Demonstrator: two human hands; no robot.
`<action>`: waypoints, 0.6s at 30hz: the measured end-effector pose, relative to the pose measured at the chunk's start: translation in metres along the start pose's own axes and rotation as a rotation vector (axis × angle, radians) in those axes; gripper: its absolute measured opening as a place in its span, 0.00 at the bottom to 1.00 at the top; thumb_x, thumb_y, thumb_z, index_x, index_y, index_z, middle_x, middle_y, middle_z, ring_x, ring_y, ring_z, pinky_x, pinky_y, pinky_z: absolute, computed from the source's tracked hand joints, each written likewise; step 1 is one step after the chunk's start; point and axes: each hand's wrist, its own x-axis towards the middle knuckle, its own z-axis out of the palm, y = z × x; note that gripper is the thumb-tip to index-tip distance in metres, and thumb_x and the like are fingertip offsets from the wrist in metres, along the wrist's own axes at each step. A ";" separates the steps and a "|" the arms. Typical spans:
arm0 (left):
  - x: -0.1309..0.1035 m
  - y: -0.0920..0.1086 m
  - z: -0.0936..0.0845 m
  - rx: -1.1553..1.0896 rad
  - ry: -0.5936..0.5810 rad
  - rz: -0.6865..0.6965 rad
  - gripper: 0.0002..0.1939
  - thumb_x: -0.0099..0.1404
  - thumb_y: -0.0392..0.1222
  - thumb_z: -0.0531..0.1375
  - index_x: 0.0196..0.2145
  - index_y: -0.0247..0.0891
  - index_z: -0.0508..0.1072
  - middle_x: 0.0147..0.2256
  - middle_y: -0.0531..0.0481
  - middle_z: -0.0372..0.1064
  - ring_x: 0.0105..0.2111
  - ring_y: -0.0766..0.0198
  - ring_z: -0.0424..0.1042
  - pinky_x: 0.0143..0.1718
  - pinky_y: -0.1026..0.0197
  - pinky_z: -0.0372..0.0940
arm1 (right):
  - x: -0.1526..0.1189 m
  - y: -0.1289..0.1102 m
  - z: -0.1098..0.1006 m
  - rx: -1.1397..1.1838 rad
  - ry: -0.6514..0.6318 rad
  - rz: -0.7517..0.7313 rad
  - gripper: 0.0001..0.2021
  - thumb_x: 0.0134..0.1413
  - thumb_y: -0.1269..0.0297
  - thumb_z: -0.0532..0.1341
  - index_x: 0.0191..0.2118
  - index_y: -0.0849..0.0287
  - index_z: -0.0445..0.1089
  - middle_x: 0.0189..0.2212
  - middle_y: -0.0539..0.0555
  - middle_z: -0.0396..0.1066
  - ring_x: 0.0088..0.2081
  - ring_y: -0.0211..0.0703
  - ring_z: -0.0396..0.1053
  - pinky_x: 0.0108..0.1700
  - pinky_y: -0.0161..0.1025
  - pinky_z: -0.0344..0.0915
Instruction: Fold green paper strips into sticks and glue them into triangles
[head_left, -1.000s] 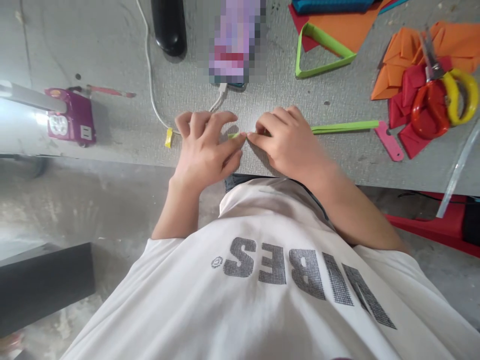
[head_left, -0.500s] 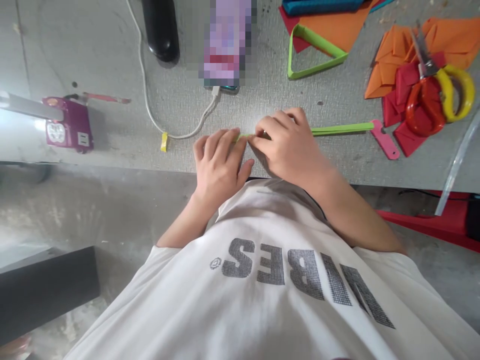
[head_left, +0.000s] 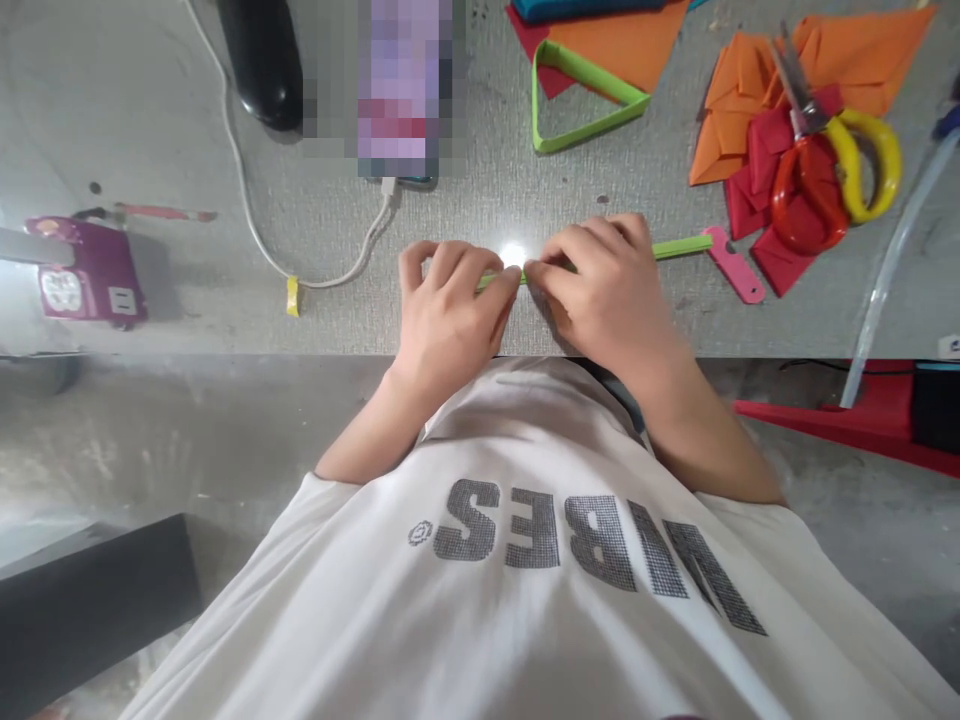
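A narrow green folded paper strip (head_left: 681, 247) lies along the table's near side, partly covered by both hands. My left hand (head_left: 457, 300) pinches its left part between thumb and fingers. Close beside it, my right hand (head_left: 604, 290) grips the strip with thumb and forefinger, the other fingers curled over it. The fingertips of the two hands nearly meet at the middle. At the strip's right end lies a small pink flat tool (head_left: 735, 266). Beyond the hands stands a green paper triangle (head_left: 592, 132), its lower corner resting on the table.
Orange-and-yellow-handled scissors (head_left: 810, 225) rest on red and orange folded papers (head_left: 724, 115) at the right. A phone (head_left: 401, 80) with a white cable (head_left: 244, 190), a black case-like object (head_left: 262, 60) and a purple socket box (head_left: 90, 270) occupy the left and back.
The view has shifted, so table items appear further left. My left hand has moved right along the strip, its thumb now closed against the fingers; my right hand has slid right too.
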 end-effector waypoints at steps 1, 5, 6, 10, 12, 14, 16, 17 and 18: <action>0.005 0.000 0.000 -0.011 -0.010 0.017 0.14 0.89 0.41 0.57 0.59 0.49 0.84 0.55 0.41 0.82 0.59 0.42 0.77 0.68 0.31 0.64 | -0.001 0.000 -0.002 0.004 0.000 0.001 0.15 0.81 0.68 0.60 0.56 0.47 0.86 0.50 0.58 0.82 0.57 0.63 0.74 0.65 0.67 0.66; 0.013 -0.008 -0.003 -0.020 -0.026 0.073 0.12 0.86 0.38 0.59 0.52 0.46 0.84 0.48 0.42 0.79 0.52 0.44 0.76 0.57 0.36 0.67 | -0.013 0.011 -0.013 0.007 0.031 0.056 0.14 0.81 0.66 0.61 0.52 0.48 0.86 0.49 0.58 0.83 0.55 0.61 0.74 0.62 0.64 0.65; 0.014 -0.009 -0.004 -0.022 -0.035 0.085 0.12 0.86 0.37 0.59 0.50 0.46 0.84 0.46 0.42 0.78 0.50 0.45 0.76 0.55 0.38 0.68 | -0.017 0.016 -0.016 0.004 0.043 0.074 0.13 0.82 0.65 0.61 0.51 0.48 0.86 0.49 0.58 0.83 0.54 0.61 0.74 0.62 0.63 0.65; 0.020 -0.011 -0.012 -0.028 -0.096 0.128 0.14 0.84 0.34 0.59 0.44 0.44 0.84 0.42 0.42 0.77 0.45 0.47 0.74 0.50 0.39 0.68 | -0.029 0.035 -0.028 0.007 0.047 0.108 0.14 0.84 0.61 0.61 0.50 0.47 0.87 0.49 0.58 0.84 0.52 0.60 0.74 0.58 0.61 0.64; 0.024 -0.010 -0.015 0.002 -0.094 0.158 0.16 0.85 0.33 0.59 0.42 0.44 0.84 0.40 0.43 0.77 0.43 0.48 0.74 0.48 0.40 0.68 | -0.031 0.040 -0.032 0.030 0.020 0.106 0.15 0.85 0.60 0.61 0.49 0.46 0.87 0.50 0.57 0.84 0.52 0.60 0.74 0.57 0.60 0.64; 0.027 -0.008 -0.017 0.064 -0.064 0.211 0.18 0.86 0.34 0.58 0.39 0.44 0.84 0.38 0.44 0.76 0.40 0.50 0.74 0.44 0.43 0.66 | -0.030 0.041 -0.033 0.060 0.000 0.103 0.15 0.85 0.59 0.61 0.48 0.46 0.87 0.50 0.57 0.84 0.52 0.59 0.74 0.57 0.59 0.64; 0.030 -0.006 -0.017 0.112 -0.044 0.270 0.20 0.88 0.35 0.58 0.37 0.44 0.83 0.36 0.45 0.76 0.38 0.52 0.73 0.42 0.45 0.65 | -0.029 0.040 -0.033 0.082 0.004 0.101 0.16 0.85 0.59 0.61 0.48 0.46 0.87 0.50 0.57 0.84 0.52 0.59 0.74 0.56 0.59 0.64; 0.031 -0.005 -0.018 0.121 -0.043 0.292 0.20 0.89 0.35 0.57 0.39 0.44 0.84 0.36 0.45 0.77 0.38 0.53 0.73 0.41 0.45 0.65 | -0.029 0.040 -0.032 0.090 0.012 0.101 0.16 0.85 0.59 0.61 0.47 0.46 0.88 0.50 0.57 0.85 0.52 0.59 0.74 0.56 0.59 0.64; 0.032 -0.003 -0.018 0.121 -0.050 0.304 0.20 0.89 0.36 0.57 0.42 0.44 0.86 0.37 0.45 0.77 0.37 0.53 0.74 0.41 0.46 0.65 | -0.029 0.039 -0.031 0.095 0.019 0.104 0.16 0.85 0.59 0.60 0.47 0.46 0.88 0.49 0.57 0.84 0.52 0.59 0.74 0.56 0.59 0.65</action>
